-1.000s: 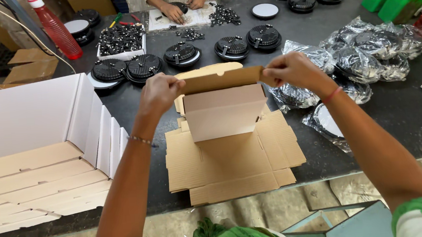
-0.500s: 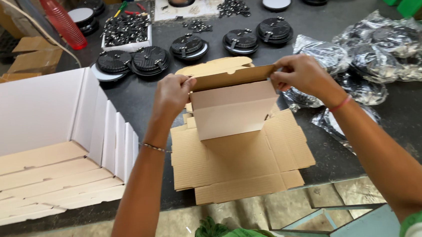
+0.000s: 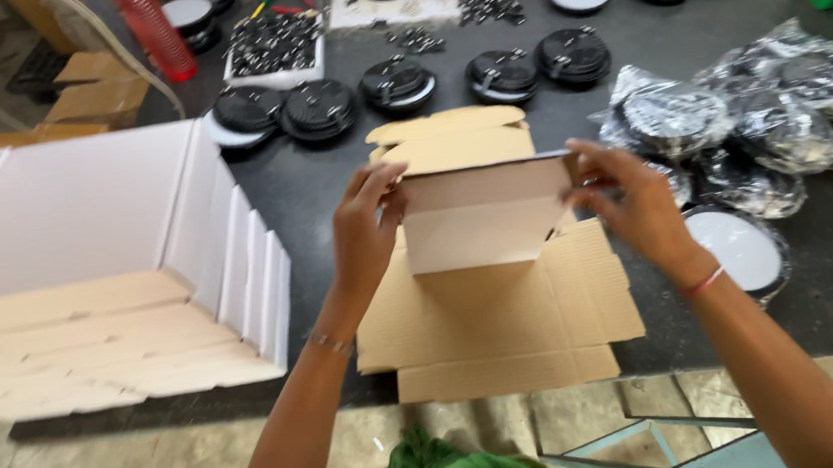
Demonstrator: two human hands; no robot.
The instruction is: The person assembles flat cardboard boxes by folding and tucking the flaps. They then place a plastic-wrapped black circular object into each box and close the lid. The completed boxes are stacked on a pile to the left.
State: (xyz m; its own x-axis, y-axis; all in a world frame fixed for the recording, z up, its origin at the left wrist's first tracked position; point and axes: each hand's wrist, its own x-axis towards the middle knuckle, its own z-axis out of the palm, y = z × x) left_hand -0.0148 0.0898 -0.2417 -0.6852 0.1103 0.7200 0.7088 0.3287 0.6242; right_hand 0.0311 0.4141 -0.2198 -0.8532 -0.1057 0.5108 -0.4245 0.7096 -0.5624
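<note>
- Small brown cardboard box at table centre, partly erected; front wall stands upright, side walls folded in; rear flaps lie open toward 12 o'clock; not closed, nothing visible inside.
- Left hand clasps the box's left upper corner, thumb over the rim; right hand pinches the right upper corner, fingers curled about the edge.
- Box sits on a stack of flat cardboard blanks spreading toward 6 o'clock; so more boxes are left to fold, by my reading.
- At 9 o'clock, a large white carton holding flat pieces stacked and on edge.
- At 12 o'clock, a row of black round fittings, unboxed; at 2 o'clock, similar ones in clear plastic bags; none packed yet.
- Judgement: folding roughly midway; closing and filling remain.
</note>
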